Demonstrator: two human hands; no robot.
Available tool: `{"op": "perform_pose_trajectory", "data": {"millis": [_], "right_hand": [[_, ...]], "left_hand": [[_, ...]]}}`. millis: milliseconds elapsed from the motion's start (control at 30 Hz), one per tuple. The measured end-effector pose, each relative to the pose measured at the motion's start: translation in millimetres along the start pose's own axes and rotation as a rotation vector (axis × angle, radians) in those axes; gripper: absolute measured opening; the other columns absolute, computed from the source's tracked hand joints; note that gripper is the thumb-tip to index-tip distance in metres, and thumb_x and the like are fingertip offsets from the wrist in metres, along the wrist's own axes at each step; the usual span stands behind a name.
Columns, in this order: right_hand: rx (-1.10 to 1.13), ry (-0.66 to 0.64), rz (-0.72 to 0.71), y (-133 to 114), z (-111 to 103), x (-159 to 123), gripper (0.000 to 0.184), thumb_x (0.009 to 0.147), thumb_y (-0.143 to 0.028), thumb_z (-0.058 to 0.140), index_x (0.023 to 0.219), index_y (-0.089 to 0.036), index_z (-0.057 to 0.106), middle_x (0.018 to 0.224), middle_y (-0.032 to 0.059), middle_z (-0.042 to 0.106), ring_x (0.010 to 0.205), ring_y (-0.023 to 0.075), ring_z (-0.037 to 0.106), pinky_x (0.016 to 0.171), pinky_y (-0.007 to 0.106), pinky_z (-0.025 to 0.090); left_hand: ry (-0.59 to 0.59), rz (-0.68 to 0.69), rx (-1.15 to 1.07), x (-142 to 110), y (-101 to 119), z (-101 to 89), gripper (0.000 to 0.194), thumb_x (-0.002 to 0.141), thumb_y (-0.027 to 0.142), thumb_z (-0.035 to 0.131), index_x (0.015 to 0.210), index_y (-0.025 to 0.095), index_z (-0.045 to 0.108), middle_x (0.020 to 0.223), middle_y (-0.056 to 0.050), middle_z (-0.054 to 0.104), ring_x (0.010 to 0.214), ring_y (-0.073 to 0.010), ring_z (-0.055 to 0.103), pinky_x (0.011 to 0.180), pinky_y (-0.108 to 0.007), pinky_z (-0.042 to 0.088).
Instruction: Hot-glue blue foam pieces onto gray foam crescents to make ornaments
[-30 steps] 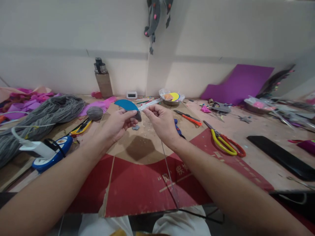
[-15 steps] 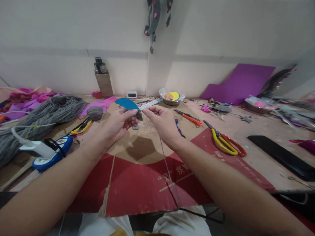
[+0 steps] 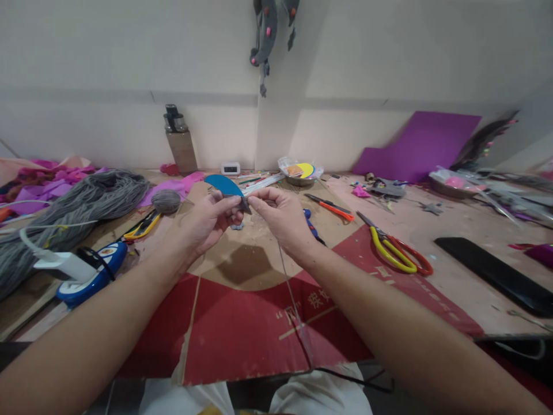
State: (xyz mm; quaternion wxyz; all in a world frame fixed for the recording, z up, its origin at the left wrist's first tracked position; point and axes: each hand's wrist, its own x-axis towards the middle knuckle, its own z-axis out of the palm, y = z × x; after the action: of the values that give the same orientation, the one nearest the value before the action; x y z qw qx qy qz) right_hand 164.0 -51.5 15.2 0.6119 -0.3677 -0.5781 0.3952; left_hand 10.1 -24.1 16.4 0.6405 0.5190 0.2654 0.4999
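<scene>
My left hand [image 3: 207, 222] is closed in a pinch on a blue half-round felt piece [image 3: 222, 185] with a small grey bit at its tip. My right hand [image 3: 280, 218] is closed too, its fingertips pinched right against that tip. A thin pale thread [image 3: 291, 294] hangs from my right hand down toward my lap. Both hands hover above a red and brown cardboard sheet [image 3: 242, 328].
Yellow-and-red scissors [image 3: 395, 253] lie to the right, an orange cutter [image 3: 330, 206] behind them. A grey yarn hank [image 3: 73, 210] and yarn ball [image 3: 166, 200] lie left, with a blue tape measure [image 3: 93, 271] and white charger [image 3: 60, 264]. Purple sheet [image 3: 419, 147] leans on the wall; bottle [image 3: 179, 141] behind.
My hands have drawn slightly closer together at the felt piece's tip. The view has shifted a little.
</scene>
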Motion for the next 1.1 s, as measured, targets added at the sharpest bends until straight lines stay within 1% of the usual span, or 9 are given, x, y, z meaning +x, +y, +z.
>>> {"op": "perform_pose_trajectory", "data": {"millis": [167,333,467,533,667,800,900,1000,1100], "right_hand": [[0.035,-0.023,-0.003,2,1,0,0.009,0.075,-0.026,0.065,0.075,-0.017,0.064,0.072,-0.0009,0.066,0.068,0.0102,0.061,0.070,0.026,0.049],[0.037,-0.021,-0.015,4,1,0,0.010,0.076,-0.027,0.065,0.076,-0.017,0.064,0.071,-0.0009,0.065,0.064,0.0096,0.060,0.065,0.025,0.048],[-0.053,0.015,-0.025,6,1,0,0.011,0.077,-0.027,0.064,0.078,-0.016,0.065,0.072,-0.0001,0.066,0.064,0.0097,0.059,0.063,0.024,0.047],[-0.107,0.033,-0.035,8,1,0,0.012,0.078,-0.028,0.063,0.080,-0.017,0.065,0.072,0.0003,0.066,0.064,0.0104,0.059,0.061,0.024,0.046],[-0.190,0.056,-0.090,10,1,-1,0.013,0.079,-0.029,0.062,0.082,-0.017,0.066,0.074,0.0004,0.067,0.064,0.0110,0.059,0.061,0.025,0.046],[-0.221,0.075,-0.096,9,2,-3,0.011,0.080,-0.027,0.062,0.080,-0.018,0.067,0.076,0.0012,0.069,0.067,0.0118,0.061,0.065,0.025,0.048],[-0.242,0.089,-0.096,9,2,-4,0.012,0.079,-0.028,0.062,0.081,-0.018,0.068,0.076,0.0019,0.070,0.068,0.0126,0.062,0.066,0.027,0.049],[-0.225,0.095,-0.100,9,1,-3,0.014,0.080,-0.030,0.062,0.082,-0.018,0.068,0.077,0.0023,0.070,0.070,0.0132,0.063,0.069,0.028,0.050],[-0.211,0.107,-0.103,7,0,-4,0.014,0.080,-0.030,0.063,0.081,-0.017,0.068,0.078,0.0024,0.070,0.070,0.0132,0.063,0.068,0.027,0.049]], "left_hand": [[-0.016,-0.008,-0.044,0,-2,1.6,0.015,0.071,0.020,0.075,0.073,0.014,0.061,0.064,0.000,0.062,0.055,-0.0082,0.057,0.054,-0.019,0.046],[0.038,-0.050,-0.084,-3,-4,7.1,0.020,0.072,0.021,0.075,0.082,0.014,0.059,0.067,-0.001,0.063,0.057,-0.0093,0.060,0.052,-0.019,0.045],[0.110,-0.047,-0.091,-4,-7,10.2,0.019,0.073,0.020,0.073,0.084,0.014,0.059,0.069,-0.001,0.064,0.058,-0.0095,0.061,0.052,-0.019,0.046],[0.133,-0.037,-0.081,-5,-9,10.7,0.017,0.074,0.020,0.073,0.083,0.014,0.060,0.072,-0.002,0.065,0.061,-0.0105,0.063,0.056,-0.020,0.048],[0.131,0.018,-0.044,-6,-11,12.4,0.009,0.076,0.019,0.069,0.081,0.013,0.064,0.081,-0.004,0.067,0.073,-0.0130,0.066,0.069,-0.025,0.053],[0.158,0.039,-0.012,-7,-10,15.5,0.009,0.075,0.018,0.068,0.084,0.014,0.069,0.087,-0.006,0.070,0.075,-0.0141,0.066,0.070,-0.026,0.053],[0.140,0.048,0.030,-9,-8,17.3,0.010,0.075,0.020,0.069,0.082,0.014,0.071,0.087,-0.006,0.071,0.075,-0.0144,0.066,0.070,-0.026,0.052],[0.096,0.067,0.068,-11,-6,19.5,0.010,0.075,0.022,0.070,0.079,0.014,0.072,0.085,-0.006,0.071,0.078,-0.0148,0.065,0.074,-0.026,0.051],[0.078,0.075,0.078,-12,-5,21.3,0.009,0.073,0.020,0.072,0.080,0.015,0.073,0.086,-0.006,0.071,0.080,-0.0144,0.064,0.079,-0.027,0.049]]}}
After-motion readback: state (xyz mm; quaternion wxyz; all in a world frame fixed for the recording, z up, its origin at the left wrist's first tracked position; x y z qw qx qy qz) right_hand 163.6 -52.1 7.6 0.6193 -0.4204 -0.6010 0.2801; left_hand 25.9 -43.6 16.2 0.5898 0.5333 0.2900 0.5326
